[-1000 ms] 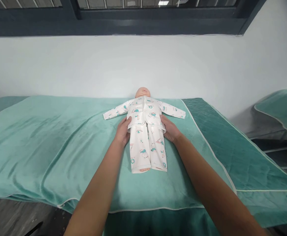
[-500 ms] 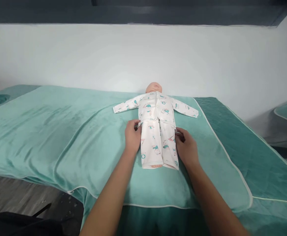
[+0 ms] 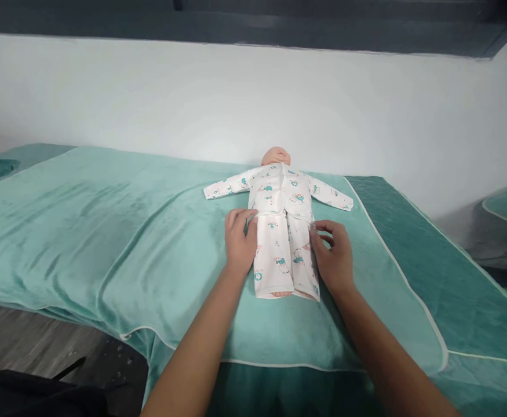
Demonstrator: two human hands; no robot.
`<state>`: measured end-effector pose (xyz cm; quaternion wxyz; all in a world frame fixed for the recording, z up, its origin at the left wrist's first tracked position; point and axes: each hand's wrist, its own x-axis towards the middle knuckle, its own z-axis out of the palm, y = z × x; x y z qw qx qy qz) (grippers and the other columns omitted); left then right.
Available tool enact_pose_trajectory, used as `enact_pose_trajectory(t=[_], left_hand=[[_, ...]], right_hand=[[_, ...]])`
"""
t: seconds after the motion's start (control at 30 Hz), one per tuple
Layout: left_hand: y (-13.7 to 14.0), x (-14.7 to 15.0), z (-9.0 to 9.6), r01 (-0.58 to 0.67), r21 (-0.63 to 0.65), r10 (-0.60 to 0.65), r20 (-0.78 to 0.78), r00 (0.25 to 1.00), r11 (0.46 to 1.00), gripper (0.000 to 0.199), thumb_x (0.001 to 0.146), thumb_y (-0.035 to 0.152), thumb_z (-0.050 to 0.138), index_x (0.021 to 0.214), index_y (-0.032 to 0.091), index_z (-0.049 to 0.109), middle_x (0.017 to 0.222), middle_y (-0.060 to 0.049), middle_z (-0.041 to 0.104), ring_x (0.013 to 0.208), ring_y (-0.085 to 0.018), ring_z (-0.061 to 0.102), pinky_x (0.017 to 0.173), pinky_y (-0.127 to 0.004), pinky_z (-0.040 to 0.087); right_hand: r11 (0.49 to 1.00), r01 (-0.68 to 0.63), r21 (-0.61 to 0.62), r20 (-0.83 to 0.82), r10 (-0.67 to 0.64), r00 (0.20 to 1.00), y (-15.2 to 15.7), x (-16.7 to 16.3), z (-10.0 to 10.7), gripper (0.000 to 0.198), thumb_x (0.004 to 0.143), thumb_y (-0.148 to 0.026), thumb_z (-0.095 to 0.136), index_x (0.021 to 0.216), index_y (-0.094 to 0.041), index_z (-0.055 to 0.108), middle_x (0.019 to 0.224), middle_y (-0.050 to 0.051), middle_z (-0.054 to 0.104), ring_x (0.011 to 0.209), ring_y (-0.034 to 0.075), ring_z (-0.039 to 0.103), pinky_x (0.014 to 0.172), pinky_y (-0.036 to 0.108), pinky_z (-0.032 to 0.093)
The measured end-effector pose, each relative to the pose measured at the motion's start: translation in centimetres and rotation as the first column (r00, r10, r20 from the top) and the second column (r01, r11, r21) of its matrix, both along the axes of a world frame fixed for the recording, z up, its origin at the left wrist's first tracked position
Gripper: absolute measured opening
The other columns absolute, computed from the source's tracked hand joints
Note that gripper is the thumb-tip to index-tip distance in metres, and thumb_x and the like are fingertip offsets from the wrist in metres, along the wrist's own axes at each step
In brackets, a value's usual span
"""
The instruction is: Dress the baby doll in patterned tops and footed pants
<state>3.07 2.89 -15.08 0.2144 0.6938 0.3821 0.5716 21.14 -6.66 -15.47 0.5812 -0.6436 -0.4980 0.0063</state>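
A baby doll (image 3: 276, 155) lies on its back, arms spread, dressed in a white printed pyjama top (image 3: 279, 188) and matching pyjama trousers (image 3: 274, 255). The trouser cuffs reach the feet, of which only a little shows. At the waist on the left side, my left hand (image 3: 241, 240) is closed, its fingertips on the lower hem of the top. My right hand (image 3: 335, 252) pinches the same hem at the right side of the waist, thumb and forefinger together. The trousers' waistband is hidden under the top.
Beneath the doll a light green blanket (image 3: 157, 231) with pale piping is spread over a bed. Darker green cover (image 3: 409, 231) shows on the right. A white wall (image 3: 192, 98) rises behind, under a dark overhang (image 3: 253, 26). Floor (image 3: 27, 336) shows at lower left.
My left hand's fingers have come up onto the top's hem, and the right fingers have shifted slightly up to it. The doll lies as before; the view has shifted a little.
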Motion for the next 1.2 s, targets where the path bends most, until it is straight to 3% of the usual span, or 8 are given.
enact_pose_trajectory(t=[0.17, 0.3, 0.47, 0.57, 0.67, 0.9, 1.07, 1.2], left_hand=[[0.9, 1.5, 0.3, 0.074, 0.102, -0.061, -0.128, 0.990, 0.992, 0.028, 0.090, 0.022, 0.059, 0.118, 0.023, 0.064, 0.117, -0.006, 0.061, 0.115, -0.022, 0.051, 0.102, -0.040, 0.042], [1.6, 2.1, 0.6, 0.104, 0.128, -0.072, -0.235, 0.969, 0.986, 0.030, 0.091, 0.023, 0.058, 0.120, 0.022, 0.064, 0.115, -0.007, 0.061, 0.113, -0.022, 0.050, 0.101, -0.039, 0.042], [2.2, 2.1, 1.5, 0.127, 0.183, -0.057, -0.348, 0.936, 0.975, 0.017, 0.094, 0.025, 0.055, 0.101, 0.021, 0.070, 0.098, -0.005, 0.062, 0.097, -0.020, 0.051, 0.088, -0.035, 0.043], [1.9, 2.2, 2.4, 0.154, 0.243, -0.040, -0.418, 0.908, 0.958, 0.023, 0.099, 0.028, 0.048, 0.096, 0.020, 0.069, 0.093, -0.005, 0.063, 0.090, -0.019, 0.050, 0.081, -0.035, 0.041], [1.4, 2.6, 3.1, 0.141, 0.286, -0.019, -0.389, 0.921, 0.948, 0.025, 0.101, 0.028, 0.043, 0.098, 0.020, 0.066, 0.093, -0.006, 0.063, 0.087, -0.018, 0.050, 0.079, -0.035, 0.040], [1.2, 2.9, 2.8, 0.265, 0.226, -0.153, -0.418, 0.896, 0.937, 0.023, 0.100, 0.026, 0.045, 0.095, 0.020, 0.066, 0.091, -0.004, 0.062, 0.086, -0.018, 0.052, 0.081, -0.034, 0.042], [0.8, 2.2, 2.4, 0.291, 0.107, -0.250, -0.290, 0.924, 0.951, 0.022, 0.098, 0.030, 0.047, 0.088, 0.021, 0.065, 0.088, -0.004, 0.065, 0.087, -0.018, 0.055, 0.085, -0.036, 0.044], [0.6, 1.6, 2.2, 0.234, -0.075, -0.234, 0.008, 0.972, 0.969, 0.021, 0.097, 0.032, 0.047, 0.095, 0.022, 0.066, 0.096, -0.004, 0.067, 0.092, -0.018, 0.059, 0.083, -0.033, 0.047]], right_hand=[[0.998, -0.051, 0.028, 0.359, 0.037, 0.932, 2.2, -0.1, 1.6, 0.021, 0.088, -0.025, 0.060, 0.109, -0.023, 0.063, 0.110, 0.010, 0.061, 0.108, 0.026, 0.055, 0.094, 0.045, 0.047], [0.996, -0.084, -0.001, 0.487, 0.074, 0.870, 4.7, 0.5, 3.0, 0.013, 0.089, -0.022, 0.057, 0.099, -0.023, 0.066, 0.094, 0.007, 0.063, 0.095, 0.025, 0.056, 0.084, 0.041, 0.046], [0.985, -0.148, 0.089, 0.382, 0.103, 0.918, 5.7, 0.5, 3.4, 0.012, 0.090, -0.020, 0.055, 0.089, -0.023, 0.066, 0.078, 0.002, 0.059, 0.076, 0.018, 0.055, 0.070, 0.034, 0.045], [0.980, -0.143, 0.138, 0.281, 0.100, 0.954, 5.4, 0.2, 3.1, 0.011, 0.090, -0.024, 0.058, 0.090, -0.024, 0.068, 0.076, 0.001, 0.058, 0.073, 0.018, 0.055, 0.068, 0.033, 0.046], [0.972, -0.141, 0.190, 0.197, 0.103, 0.975, 5.2, 0.2, 2.8, 0.011, 0.089, -0.025, 0.061, 0.093, -0.026, 0.072, 0.077, 0.001, 0.059, 0.073, 0.017, 0.055, 0.068, 0.033, 0.046], [0.964, -0.177, 0.197, 0.180, 0.142, 0.973, 4.7, 0.9, 2.8, 0.018, 0.090, -0.024, 0.060, 0.099, -0.029, 0.074, 0.085, 0.002, 0.059, 0.078, 0.017, 0.057, 0.072, 0.035, 0.048], [0.937, -0.348, -0.013, 0.245, 0.341, 0.908, 3.8, 0.9, 3.1, 0.017, 0.091, -0.027, 0.058, 0.091, -0.028, 0.075, 0.085, 0.003, 0.063, 0.084, 0.020, 0.059, 0.077, 0.038, 0.048], [0.926, -0.378, 0.001, 0.030, 0.377, 0.926, 3.1, 1.1, 3.0, 0.018, 0.090, -0.030, 0.057, 0.081, -0.024, 0.071, 0.083, 0.003, 0.067, 0.080, 0.019, 0.060, 0.073, 0.035, 0.047]])
